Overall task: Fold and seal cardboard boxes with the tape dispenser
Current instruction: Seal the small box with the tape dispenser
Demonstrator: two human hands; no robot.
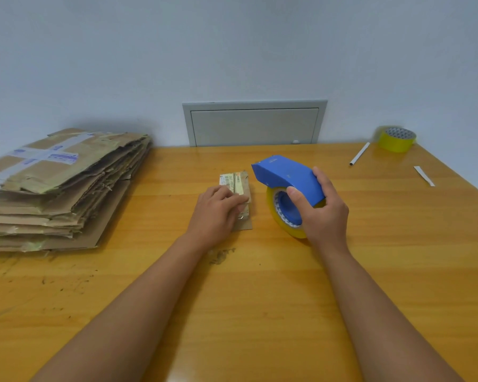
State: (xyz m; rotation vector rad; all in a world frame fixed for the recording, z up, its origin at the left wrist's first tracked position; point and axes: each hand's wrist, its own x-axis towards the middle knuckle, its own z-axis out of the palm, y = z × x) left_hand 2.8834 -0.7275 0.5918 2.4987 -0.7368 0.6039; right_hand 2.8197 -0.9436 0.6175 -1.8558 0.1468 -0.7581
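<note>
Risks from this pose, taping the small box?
1. The left hand lies flat on the small cardboard box, fingers near its right edge; the tape dispenser in the right hand could catch them when it moves in.
2. The box looks light and may slide on the table.
3. The flattened cardboard stack crowds the left side.
</note>
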